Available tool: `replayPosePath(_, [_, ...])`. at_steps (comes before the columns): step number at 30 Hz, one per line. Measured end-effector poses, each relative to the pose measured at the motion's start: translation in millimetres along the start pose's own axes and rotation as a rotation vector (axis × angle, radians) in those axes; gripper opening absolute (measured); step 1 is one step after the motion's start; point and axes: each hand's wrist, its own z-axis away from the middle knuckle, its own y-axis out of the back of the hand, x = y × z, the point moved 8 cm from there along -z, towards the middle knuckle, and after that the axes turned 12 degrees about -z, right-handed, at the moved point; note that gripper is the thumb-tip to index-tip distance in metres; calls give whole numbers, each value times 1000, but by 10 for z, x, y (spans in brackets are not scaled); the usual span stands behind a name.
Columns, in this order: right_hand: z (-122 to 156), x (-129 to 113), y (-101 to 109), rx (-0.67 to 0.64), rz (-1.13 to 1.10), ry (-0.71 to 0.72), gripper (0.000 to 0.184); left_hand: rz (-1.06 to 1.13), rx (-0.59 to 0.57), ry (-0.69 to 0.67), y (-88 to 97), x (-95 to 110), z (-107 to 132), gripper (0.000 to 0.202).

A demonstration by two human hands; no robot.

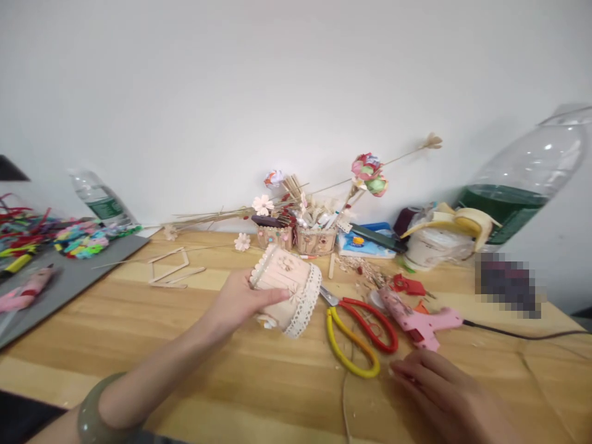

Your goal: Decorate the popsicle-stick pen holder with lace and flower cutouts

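Observation:
My left hand (pixel 240 299) is closed around a small cream pot (pixel 287 290) trimmed with lace and little flowers, thumb across its side. The pot is tilted above the table. Low on the right, my right hand (pixel 435 385) has its fingers pressed together; a tiny pale bit may show at the fingertips, too small to name. Between the hands lie scissors (pixel 358 333) with one red and one yellow handle. Just beyond my right hand rests a pink glue gun (pixel 420 317) with its black cord trailing right.
Decorated holders (pixel 317 240) with dried stems and paper flowers stand by the wall. A large bottle (pixel 513 179) and a banana peel (pixel 456 223) on a tub are at right. Wooden sticks (pixel 171 266) lie left, near a grey board (pixel 83 277) with colourful craft pieces. A wallet-sized red item (pixel 407 285) sits behind the glue gun.

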Motion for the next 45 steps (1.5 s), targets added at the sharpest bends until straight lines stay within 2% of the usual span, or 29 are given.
replayPosePath(3, [109, 74, -21, -37, 60, -32, 43, 34, -7, -31, -112, 35, -50, 30])
replayPosePath(8, [183, 214, -139, -134, 28, -125, 34, 20, -36, -76, -310, 66, -117, 31])
replayPosePath(11, [209, 223, -132, -109, 34, -84, 33, 5, -23, -93, -380, 76, -165, 32])
replayPosePath(14, [197, 181, 25, -1, 12, -20, 27, -10, -17, -112, -436, 89, -218, 34])
replayPosePath(19, [116, 248, 417, 110, -102, -134, 22, -43, -14, -144, -512, 129, -283, 33])
replayPosePath(23, [153, 503, 635, 127, -134, -294, 40, -75, -10, -167, -589, 174, -316, 30])
replayPosePath(26, [172, 724, 711, 170, 24, -282, 29, -76, -22, -176, -670, 203, -360, 30])
replayPosePath(28, [116, 807, 659, 163, 129, -181, 20, -58, -42, -184, -729, 222, -400, 31])
replayPosePath(30, [22, 869, 520, 92, 181, -104, 32, -41, -82, -194, -795, 240, -442, 33])
replayPosePath(33, [-125, 883, 266, -82, 190, -52, 30, -22, -142, -211, -878, 260, -493, 34])
replayPosePath(36, [-215, 815, 134, -166, 180, -37, 30, 19, -154, -221, -920, 265, -537, 35])
replayPosePath(40, [-227, 803, 81, -161, 167, -34, 24, 63, -137, -218, -954, 249, -594, 36])
replayPosePath(45, [-206, 877, 255, 39, 58, -5, 26, 42, -133, -250, -976, 264, -619, 36])
